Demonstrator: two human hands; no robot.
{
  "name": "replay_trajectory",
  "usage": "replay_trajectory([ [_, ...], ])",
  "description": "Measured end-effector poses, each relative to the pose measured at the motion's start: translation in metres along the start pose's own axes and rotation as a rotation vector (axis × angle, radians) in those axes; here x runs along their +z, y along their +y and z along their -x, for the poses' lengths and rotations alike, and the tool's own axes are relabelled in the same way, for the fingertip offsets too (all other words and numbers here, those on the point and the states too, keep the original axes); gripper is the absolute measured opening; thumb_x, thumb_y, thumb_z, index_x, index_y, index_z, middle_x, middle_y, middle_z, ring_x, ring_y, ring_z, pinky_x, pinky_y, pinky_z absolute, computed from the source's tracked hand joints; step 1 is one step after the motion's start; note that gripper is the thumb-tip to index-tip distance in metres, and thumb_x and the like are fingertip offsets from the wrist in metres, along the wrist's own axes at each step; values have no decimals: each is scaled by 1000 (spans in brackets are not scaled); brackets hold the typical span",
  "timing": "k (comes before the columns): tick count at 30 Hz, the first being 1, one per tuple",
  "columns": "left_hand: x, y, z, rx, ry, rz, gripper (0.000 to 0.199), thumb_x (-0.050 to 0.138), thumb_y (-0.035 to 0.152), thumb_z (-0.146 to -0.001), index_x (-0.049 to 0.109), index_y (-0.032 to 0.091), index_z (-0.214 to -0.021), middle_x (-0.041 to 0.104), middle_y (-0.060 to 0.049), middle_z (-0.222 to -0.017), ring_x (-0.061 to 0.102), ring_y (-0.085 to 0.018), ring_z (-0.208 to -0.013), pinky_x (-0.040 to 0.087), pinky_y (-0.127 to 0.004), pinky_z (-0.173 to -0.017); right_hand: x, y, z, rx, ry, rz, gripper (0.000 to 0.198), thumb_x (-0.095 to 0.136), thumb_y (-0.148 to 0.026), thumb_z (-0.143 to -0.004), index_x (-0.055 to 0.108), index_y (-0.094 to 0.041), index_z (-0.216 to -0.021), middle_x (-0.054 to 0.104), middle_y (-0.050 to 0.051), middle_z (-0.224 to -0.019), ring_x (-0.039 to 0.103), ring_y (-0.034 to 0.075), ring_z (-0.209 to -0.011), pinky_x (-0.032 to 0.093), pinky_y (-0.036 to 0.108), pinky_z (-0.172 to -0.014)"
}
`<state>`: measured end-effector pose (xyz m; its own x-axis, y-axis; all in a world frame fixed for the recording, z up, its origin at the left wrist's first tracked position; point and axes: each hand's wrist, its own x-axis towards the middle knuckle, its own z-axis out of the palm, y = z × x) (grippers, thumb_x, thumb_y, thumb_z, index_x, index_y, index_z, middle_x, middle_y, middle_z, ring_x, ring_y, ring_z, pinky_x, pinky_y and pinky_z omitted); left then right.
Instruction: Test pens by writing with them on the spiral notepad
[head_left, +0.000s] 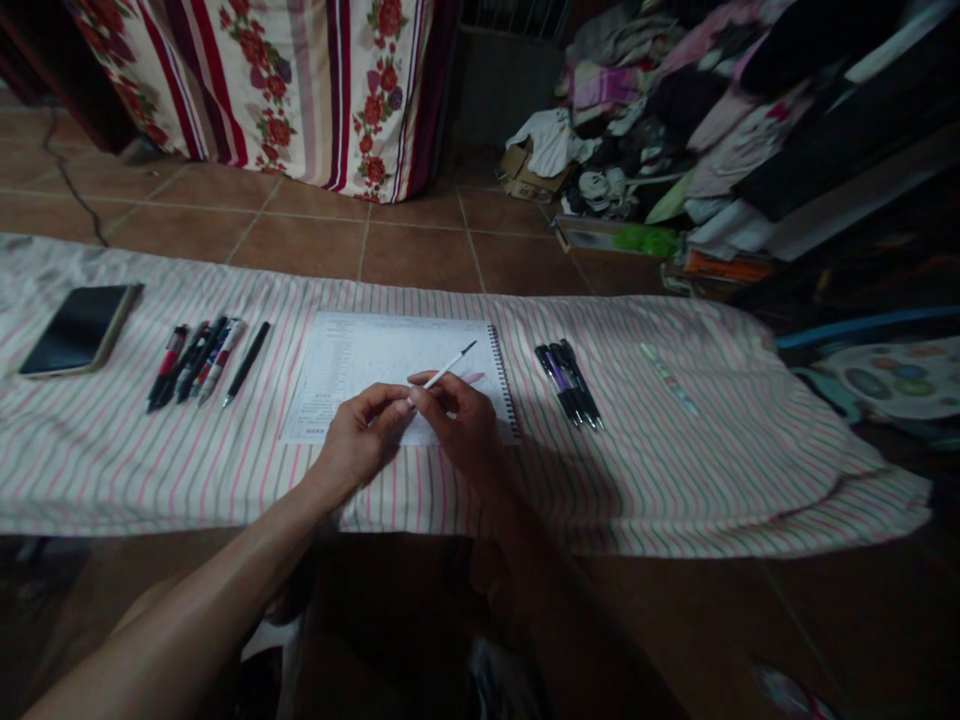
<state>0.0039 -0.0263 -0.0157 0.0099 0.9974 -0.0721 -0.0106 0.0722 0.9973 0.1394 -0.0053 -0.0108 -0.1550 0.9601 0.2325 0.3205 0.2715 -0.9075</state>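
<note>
Over the spiral notebook [397, 345], the fingers of both hands meet around a slim white stick with a dark tip [448, 368]. It looks like a pen or a pen refill, tilted up to the right. My right hand [461, 415] pinches it between thumb and fingers. My left hand [362, 430] is closed at its lower end, where the fingers hide it. A small pink piece [472, 378] shows beyond the right hand, over the page; its kind is unclear. The notebook lies open or folded back, with print along its left side and the coil on the right.
Several pens [196, 362] and a black pen [247, 365] lie left of the notebook, beyond them a phone [79, 330]. More pens [568, 385] and a pale patterned strip [669, 378] lie to the right. Striped cloth [712, 450] covers the table.
</note>
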Motion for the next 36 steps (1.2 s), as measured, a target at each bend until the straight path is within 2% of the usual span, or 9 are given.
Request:
replay_trajectory([
  [5,4,-1,1,-48,-22,205,18,63,32,-73,63,18,-85,67,-2,-78,61,-15,-75,48,-33,-74,0,-2,1,16,3,-47,23,58,-35,-78,63,-21,-95,64,-2,-67,59,11,-61,46,22,-60],
  [8,5,0,1,-97,7,286,20,65,31,-70,62,19,-86,67,0,-75,60,-14,-71,49,-31,-70,1,-3,2,32,-3,-50,27,59,-37,-76,63,-21,-98,64,-2,-68,59,11,-60,46,22,-60],
  [14,7,6,2,-148,38,296,20,68,32,-68,64,18,-80,64,0,-73,58,-13,-68,46,-27,-64,-1,-4,-1,49,94,-119,36,52,-43,-81,61,-17,-104,58,-3,-57,55,10,-52,43,21,-53],
  [19,9,4,3,-164,36,276,22,70,34,-66,64,17,-78,61,1,-67,52,-10,-60,40,-24,-56,-2,-7,-3,11,194,-102,31,50,-39,-83,66,-16,-96,53,-4,-52,50,8,-48,41,20,-50],
  [23,9,1,2,-139,19,305,21,70,34,-67,64,17,-78,60,0,-67,52,-11,-62,40,-25,-60,1,-7,-2,-56,211,-62,26,53,-37,-82,69,-16,-85,56,-3,-52,50,7,-47,41,19,-49],
  [29,8,0,1,-138,22,315,18,70,32,-67,66,18,-78,59,1,-67,55,-12,-67,41,-27,-65,2,-3,-1,-52,213,-30,27,54,-38,-81,71,-19,-84,63,-1,-59,48,6,-46,41,19,-46],
  [36,7,2,1,-113,11,314,19,70,32,-67,66,17,-78,63,-2,-71,57,-15,-70,44,-29,-68,4,-6,-2,1,177,-83,28,54,-38,-82,71,-18,-86,53,-5,-49,48,6,-47,41,19,-49],
])
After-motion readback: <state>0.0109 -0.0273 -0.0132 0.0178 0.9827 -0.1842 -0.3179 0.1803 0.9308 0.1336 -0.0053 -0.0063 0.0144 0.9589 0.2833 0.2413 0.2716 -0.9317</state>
